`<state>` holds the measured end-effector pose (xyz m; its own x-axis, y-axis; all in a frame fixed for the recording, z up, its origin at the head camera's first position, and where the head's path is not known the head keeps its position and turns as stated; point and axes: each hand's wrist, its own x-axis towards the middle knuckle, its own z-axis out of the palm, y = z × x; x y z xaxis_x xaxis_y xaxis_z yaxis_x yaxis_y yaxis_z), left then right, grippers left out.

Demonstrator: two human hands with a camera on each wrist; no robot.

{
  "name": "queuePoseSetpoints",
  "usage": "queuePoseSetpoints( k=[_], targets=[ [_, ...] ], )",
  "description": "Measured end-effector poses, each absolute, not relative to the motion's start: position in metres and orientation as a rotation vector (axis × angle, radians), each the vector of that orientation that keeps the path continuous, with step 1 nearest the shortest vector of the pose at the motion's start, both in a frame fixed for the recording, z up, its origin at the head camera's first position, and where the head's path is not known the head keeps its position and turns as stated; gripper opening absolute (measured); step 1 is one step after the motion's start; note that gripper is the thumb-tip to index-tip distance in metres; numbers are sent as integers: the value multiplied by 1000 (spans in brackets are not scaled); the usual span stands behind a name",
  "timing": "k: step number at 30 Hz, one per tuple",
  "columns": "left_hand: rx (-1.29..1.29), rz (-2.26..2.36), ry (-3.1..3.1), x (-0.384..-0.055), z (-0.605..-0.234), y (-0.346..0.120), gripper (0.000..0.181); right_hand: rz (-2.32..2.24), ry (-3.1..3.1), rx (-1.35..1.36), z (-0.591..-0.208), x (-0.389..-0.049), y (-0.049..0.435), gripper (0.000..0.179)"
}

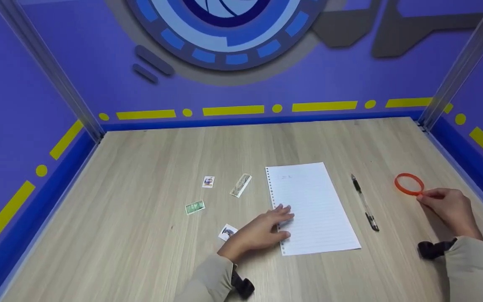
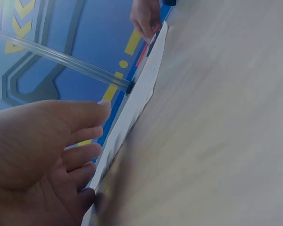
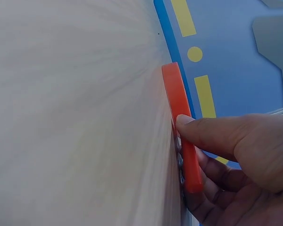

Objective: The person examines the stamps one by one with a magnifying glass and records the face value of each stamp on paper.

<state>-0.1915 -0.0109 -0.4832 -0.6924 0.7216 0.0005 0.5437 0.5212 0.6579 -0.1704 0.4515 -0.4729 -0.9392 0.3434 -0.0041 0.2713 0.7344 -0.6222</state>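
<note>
In the head view, my left hand [image 1: 262,230] lies over the left, punched edge of a lined sheet of paper [image 1: 315,209], its fingers spread and fairly straight. The left wrist view shows that hand [image 2: 52,150] close beside the paper [image 2: 137,99], seen almost edge-on. At the right of the table, my right hand [image 1: 451,209] pinches the near side of a thin orange ring [image 1: 397,184] between thumb and fingers. From the right wrist, the orange ring [image 3: 177,94] appears edge-on by the tabletop, with the thumb of my right hand [image 3: 236,160] against it.
A black-capped clear pen [image 1: 365,203] lies between paper and ring. Left of the paper are several small stamp-like pictures: a green one [image 1: 195,207], a long one [image 1: 240,185], a small one [image 1: 208,181] and one [image 1: 227,232] partly behind my left hand. Blue panels [image 1: 224,96] wall the table.
</note>
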Motion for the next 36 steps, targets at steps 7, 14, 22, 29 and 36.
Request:
queuePoseSetpoints(
  k=[7, 14, 22, 29, 36],
  targets=[
    [1083, 856, 2484, -192, -486, -12, 51, 994, -2796, -493, -474, -172, 451, 54],
    [1108, 804, 2497, -190, -486, -12, 50, 1025, -2771, -645, -471, -177, 446, 51],
    [1102, 829, 2481, -192, -488, -13, 50, 1062, -2743, -536, -459, -180, 438, 50],
    [1119, 834, 2474, -193, -488, -14, 50, 944, -2727, -323, -458, -190, 426, 50],
    [1084, 832, 2467, -193, -487, -12, 51, 917, -2730, -54, -456, -200, 414, 38]
  ],
)
